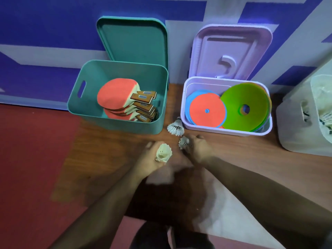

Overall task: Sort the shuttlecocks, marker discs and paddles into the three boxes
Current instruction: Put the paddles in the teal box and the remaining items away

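While the left hand [152,157] curls its fingers round a yellowish shuttlecock [163,153], feathers turned up toward the camera, the right hand [199,148] grips a white shuttlecock [183,143] just beside it, its fingers bent over the piece so that only the feathered end shows. Both hands hover low over the wooden floor [107,159], close together, in front of the gap between two boxes.

A third shuttlecock [175,128] lies loose on its side on the wood, just beyond the right hand and touching or nearly touching the near left corner of the lilac box [224,131].

That lilac box holds the marker discs [206,110]: an orange one lying on top of blue ones to the left, and a large green disc [246,97] leaning tilted against the right side. Its lilac lid [230,49] stands upright behind it against the wall [45,24].

To the left, well apart from the hands, the teal box [77,97] holds a stack of red-faced paddles [115,96], their wooden handles pointing right. The teal lid [133,38] stands upright behind it.

At the far right edge sits a pale box [294,126]; the view there is blurred and cut off, but what it contains looks like more shuttlecocks.
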Available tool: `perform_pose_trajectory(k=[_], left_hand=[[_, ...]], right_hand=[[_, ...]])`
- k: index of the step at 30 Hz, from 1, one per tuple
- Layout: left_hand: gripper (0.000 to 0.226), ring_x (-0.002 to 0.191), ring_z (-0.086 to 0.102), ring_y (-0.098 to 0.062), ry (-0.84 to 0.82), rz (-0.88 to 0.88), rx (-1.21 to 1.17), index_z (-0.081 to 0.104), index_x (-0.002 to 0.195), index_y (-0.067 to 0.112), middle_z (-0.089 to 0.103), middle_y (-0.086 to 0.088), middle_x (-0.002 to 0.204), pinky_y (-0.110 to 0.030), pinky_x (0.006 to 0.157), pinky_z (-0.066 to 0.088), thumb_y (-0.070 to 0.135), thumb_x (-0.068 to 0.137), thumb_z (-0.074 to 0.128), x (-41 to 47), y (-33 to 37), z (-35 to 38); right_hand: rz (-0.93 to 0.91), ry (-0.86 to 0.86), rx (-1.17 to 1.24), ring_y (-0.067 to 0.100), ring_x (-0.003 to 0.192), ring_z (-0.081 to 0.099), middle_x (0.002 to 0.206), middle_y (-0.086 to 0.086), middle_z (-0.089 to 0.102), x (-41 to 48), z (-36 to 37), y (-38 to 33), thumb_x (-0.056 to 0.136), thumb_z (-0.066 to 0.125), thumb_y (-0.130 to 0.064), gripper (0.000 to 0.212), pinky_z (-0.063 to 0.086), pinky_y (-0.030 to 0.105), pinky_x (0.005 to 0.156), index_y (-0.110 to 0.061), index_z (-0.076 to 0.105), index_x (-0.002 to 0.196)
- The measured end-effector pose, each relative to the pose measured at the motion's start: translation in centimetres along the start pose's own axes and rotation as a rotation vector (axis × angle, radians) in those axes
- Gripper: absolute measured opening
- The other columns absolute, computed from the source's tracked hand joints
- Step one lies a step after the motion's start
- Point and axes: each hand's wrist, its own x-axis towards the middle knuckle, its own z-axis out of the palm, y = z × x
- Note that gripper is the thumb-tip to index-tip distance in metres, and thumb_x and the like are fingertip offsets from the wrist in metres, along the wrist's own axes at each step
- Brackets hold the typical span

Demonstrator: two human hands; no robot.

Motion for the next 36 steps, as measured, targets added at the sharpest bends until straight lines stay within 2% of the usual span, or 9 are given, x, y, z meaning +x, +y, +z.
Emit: perform_pose_trajectory(k=[4, 8, 13, 18, 22, 25, 29, 33, 36], left_hand=[[0.083, 0.122, 0.050, -0.009, -0.021, 0.011, -0.143, 0.047, 0.141, 0.028, 0.051, 0.004, 0.132, -0.009, 0.098, 0.033, 0.008, 0.068, 0.081, 0.2, -1.0, 0.1], [0.084, 0.106, 0.057, -0.008, -0.038, -0.055, -0.222, 0.034, 0.143, 0.018, 0.057, 0.006, 0.119, 0.001, 0.082, 0.035, 0.006, 0.073, 0.079, 0.4, -1.4, -0.1], [0.058, 0.092, 0.055, -0.010, -0.065, -0.027, -0.148, 0.041, 0.116, 0.016, 0.058, 0.004, 0.102, -0.003, 0.072, 0.037, 0.013, 0.073, 0.080, 0.8, -2.4, -1.0], [0.063, 0.102, 0.055, -0.007, -0.104, 0.011, -0.164, 0.048, 0.124, 0.020, 0.058, 0.010, 0.111, -0.004, 0.082, 0.038, 0.016, 0.071, 0.082, 1.2, -2.8, -2.1], [0.067, 0.105, 0.063, -0.012, -0.162, 0.002, -0.301, 0.047, 0.124, 0.031, 0.063, 0.008, 0.114, -0.034, 0.096, 0.050, 0.025, 0.067, 0.081, 1.1, -3.5, -2.0], [0.062, 0.105, 0.063, -0.011, -0.148, -0.010, -0.393, 0.050, 0.118, 0.030, 0.063, 0.008, 0.117, -0.029, 0.094, 0.049, 0.026, 0.065, 0.081, 0.4, -3.8, -2.0], [0.063, 0.103, 0.063, -0.009, -0.126, -0.002, -0.512, 0.052, 0.120, 0.020, 0.065, -0.001, 0.115, -0.024, 0.093, 0.048, 0.025, 0.064, 0.080, -0.5, -4.2, -1.6], [0.066, 0.107, 0.063, -0.009, -0.074, -0.038, -0.630, 0.051, 0.125, 0.012, 0.065, -0.004, 0.119, -0.023, 0.094, 0.047, 0.015, 0.065, 0.080, -0.8, -5.0, -1.7], [0.065, 0.106, 0.063, -0.005, -0.022, -0.086, -0.715, 0.052, 0.124, 0.019, 0.066, 0.001, 0.119, -0.018, 0.093, 0.047, 0.015, 0.066, 0.079, -1.1, -5.7, -2.2]], right_hand=[[0.008, 0.078, 0.057, 0.027, 0.093, 0.064, 0.098, 0.008, 0.068, -0.2, -1.5, -1.4, 0.085, 0.063, -0.030, 0.028, 0.049, 0.029, 0.079, -0.021, 0.061, 0.111], [0.114, -0.044, 0.653, 0.017, 0.062, 0.055, 0.074, 0.008, 0.061, -1.2, -3.6, -2.7, 0.080, 0.077, -0.009, 0.023, 0.044, 0.030, 0.062, -0.009, 0.054, 0.086], [-0.024, -0.301, 0.962, 0.010, 0.075, 0.055, 0.088, 0.001, 0.061, -2.6, -5.0, -3.5, 0.087, 0.060, 0.012, 0.058, 0.045, 0.021, 0.063, -0.025, 0.050, 0.130], [-0.123, -0.175, 0.997, 0.017, 0.081, 0.054, 0.083, -0.002, 0.063, -2.7, -4.6, -5.2, 0.091, 0.059, 0.007, 0.035, 0.046, 0.026, 0.071, -0.017, 0.052, 0.116], [-0.205, 0.013, 0.838, 0.019, 0.078, 0.055, 0.083, 0.008, 0.064, -2.6, -2.5, -6.1, 0.086, 0.071, -0.019, 0.014, 0.047, 0.038, 0.076, -0.014, 0.061, 0.094], [-0.265, 0.120, 0.582, 0.013, 0.091, 0.064, 0.097, -0.001, 0.066, -3.0, -0.4, -6.8, 0.087, 0.070, -0.027, 0.012, 0.052, 0.042, 0.088, -0.024, 0.069, 0.099], [-0.291, 0.150, 0.600, 0.013, 0.093, 0.065, 0.098, -0.004, 0.066, -3.8, 1.5, -8.1, 0.087, 0.068, -0.033, 0.014, 0.053, 0.043, 0.088, -0.027, 0.072, 0.098], [-0.414, 0.067, 0.216, 0.015, 0.119, 0.051, 0.121, 0.003, 0.051, -3.7, 2.4, -8.2, 0.088, 0.067, -0.032, 0.029, 0.039, 0.025, 0.107, -0.025, 0.070, 0.116], [-0.425, -0.005, 0.292, 0.003, 0.131, 0.039, 0.136, -0.002, 0.037, -3.9, 1.1, -9.1, 0.086, 0.069, -0.041, 0.053, 0.038, 0.009, 0.100, -0.029, 0.055, 0.135]])
